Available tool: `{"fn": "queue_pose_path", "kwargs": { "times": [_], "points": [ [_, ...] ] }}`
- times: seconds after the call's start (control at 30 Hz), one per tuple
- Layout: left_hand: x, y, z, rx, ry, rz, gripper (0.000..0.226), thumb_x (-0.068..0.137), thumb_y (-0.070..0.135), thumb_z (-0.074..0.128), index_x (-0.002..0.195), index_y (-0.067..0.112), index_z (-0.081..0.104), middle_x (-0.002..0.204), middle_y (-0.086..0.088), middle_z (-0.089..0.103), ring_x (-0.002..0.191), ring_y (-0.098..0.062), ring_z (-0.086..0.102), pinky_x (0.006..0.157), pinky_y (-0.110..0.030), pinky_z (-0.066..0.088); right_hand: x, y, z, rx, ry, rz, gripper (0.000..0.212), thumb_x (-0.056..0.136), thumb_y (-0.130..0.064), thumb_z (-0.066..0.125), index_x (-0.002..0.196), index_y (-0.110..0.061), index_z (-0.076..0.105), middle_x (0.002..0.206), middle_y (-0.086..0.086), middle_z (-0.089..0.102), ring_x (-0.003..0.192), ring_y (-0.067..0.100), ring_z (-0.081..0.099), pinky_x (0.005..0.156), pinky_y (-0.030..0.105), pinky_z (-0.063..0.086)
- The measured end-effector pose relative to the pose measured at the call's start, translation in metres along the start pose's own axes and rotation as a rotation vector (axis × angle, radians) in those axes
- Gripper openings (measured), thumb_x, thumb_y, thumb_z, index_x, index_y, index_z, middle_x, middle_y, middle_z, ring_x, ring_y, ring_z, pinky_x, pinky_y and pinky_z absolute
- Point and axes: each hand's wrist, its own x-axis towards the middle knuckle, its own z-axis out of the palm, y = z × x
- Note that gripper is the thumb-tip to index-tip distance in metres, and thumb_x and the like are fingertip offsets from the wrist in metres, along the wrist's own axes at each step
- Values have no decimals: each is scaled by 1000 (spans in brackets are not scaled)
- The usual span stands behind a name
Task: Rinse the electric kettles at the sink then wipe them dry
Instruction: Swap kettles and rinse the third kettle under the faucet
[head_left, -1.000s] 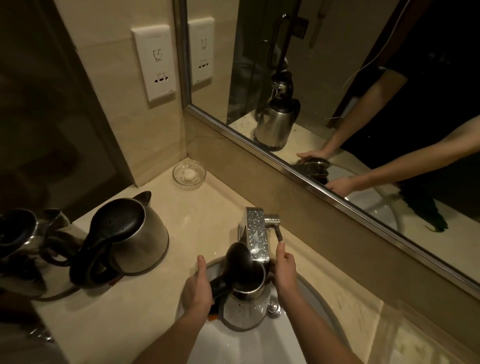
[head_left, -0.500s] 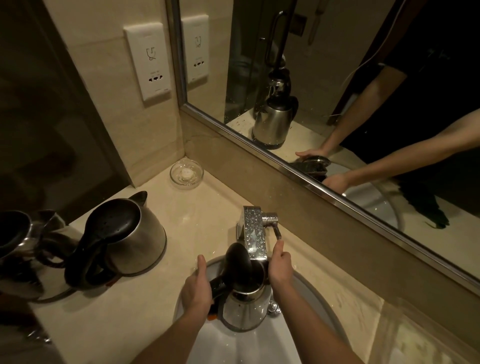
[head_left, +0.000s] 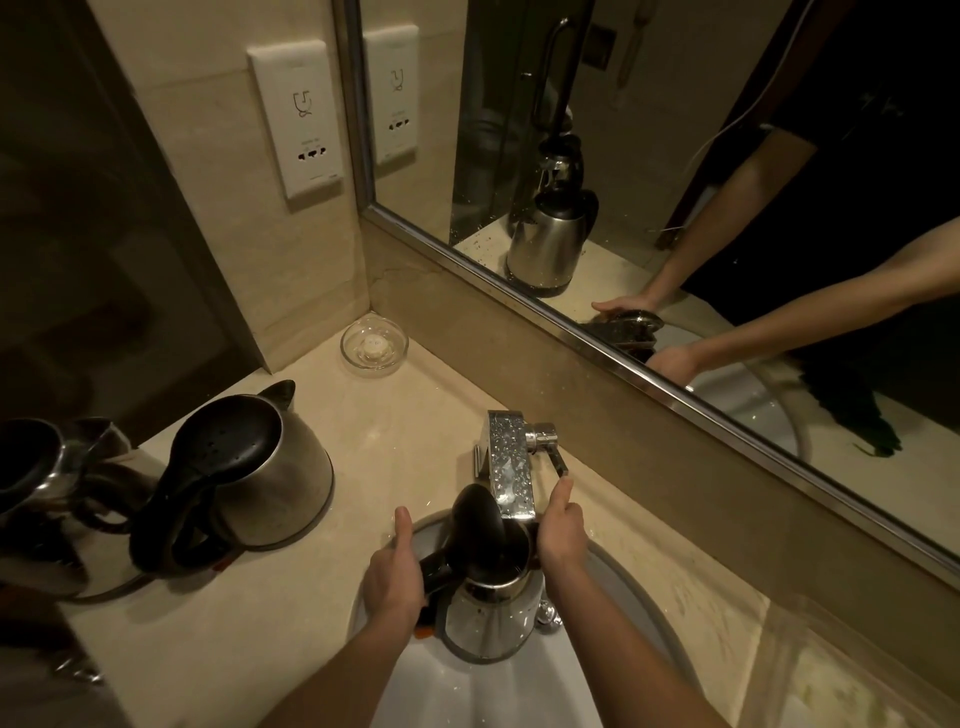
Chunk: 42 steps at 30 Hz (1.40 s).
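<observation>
The kettle (head_left: 488, 618) stands upright in the sink (head_left: 493, 696), long axis vertical, its open mouth right under the faucet (head_left: 511, 462). Its black lid is tipped up and its handle points left; the spout is hidden.

The left hand (head_left: 395, 577) grips the handle, fingers wrapped round it and thumb raised. The right hand (head_left: 561, 535) sits against the kettle's right side with one finger stretched up to the tip of the faucet lever (head_left: 556, 460). Whether its other fingers hold the kettle I cannot tell.

There are three kettles in all. The second kettle (head_left: 275, 478) stands on the desk (head_left: 415, 431) left of the sink, spout toward the wall, and the third kettle (head_left: 36, 467) is cut off at the left edge. One glass dish (head_left: 374, 345) sits in the corner.

Compared with a second ago, both hands and the kettle are placed the same; only the view has shifted slightly.
</observation>
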Motion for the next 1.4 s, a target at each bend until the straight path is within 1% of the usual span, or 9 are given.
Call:
{"fn": "queue_pose_path", "kwargs": {
  "times": [0.2,0.3,0.37,0.6,0.73,0.87,1.03,1.17,1.4],
  "points": [
    [2,0,1,11,6,11,72,90,74,22,61,14,50,73,-15,67,72,-30,67,72,-43,56,-2,-1,2,11,0,23,86,95,-68,10,133,-2,48,125,19,60,115,36,56,101,46,43],
    [5,-4,1,10,3,3,84,89,76,21,82,4,65,76,-14,67,72,-28,66,67,-38,55,-2,-1,0,1,4,17,85,95,-67,10,132,-1,49,124,20,60,114,35,56,98,44,44],
    [8,-7,2,10,5,4,89,88,76,21,94,-3,60,79,-18,67,72,-27,65,66,-36,53,-1,-2,0,-2,6,25,84,96,-66,10,133,-1,49,124,19,60,114,35,56,96,45,42],
    [7,-4,2,18,9,-6,86,90,74,22,97,-4,59,72,-12,62,68,-26,64,57,-31,46,3,0,0,-3,18,25,83,97,-65,10,135,-2,48,127,19,58,117,35,54,98,45,41],
    [8,-5,3,24,12,-16,86,90,74,23,97,-4,59,80,-22,67,65,-25,61,56,-30,45,4,1,2,-4,22,28,85,96,-67,9,134,-2,49,126,20,59,116,36,55,101,48,43],
    [8,-5,4,-1,5,-29,84,87,77,23,80,4,63,80,-18,69,71,-27,67,60,-31,50,6,2,3,-2,28,31,86,95,-67,8,133,-2,50,126,20,60,116,36,55,102,48,42],
    [8,-5,1,-30,-6,-20,88,87,77,21,93,1,66,84,-17,70,77,-28,68,64,-33,52,8,2,2,-12,32,24,85,97,-65,8,136,-1,49,127,21,59,117,36,54,100,45,41],
    [2,1,-2,-37,-22,3,71,90,73,21,62,15,50,74,-14,68,72,-28,67,59,-31,45,9,2,3,-16,44,28,85,97,-64,8,134,0,51,127,21,59,117,37,54,98,44,41],
    [4,-1,-1,-35,-19,4,70,89,75,22,61,16,47,77,-16,69,74,-30,68,63,-33,49,9,4,9,16,29,33,104,83,-78,0,120,-1,58,99,14,59,105,37,61,94,50,49]
  ]
}}
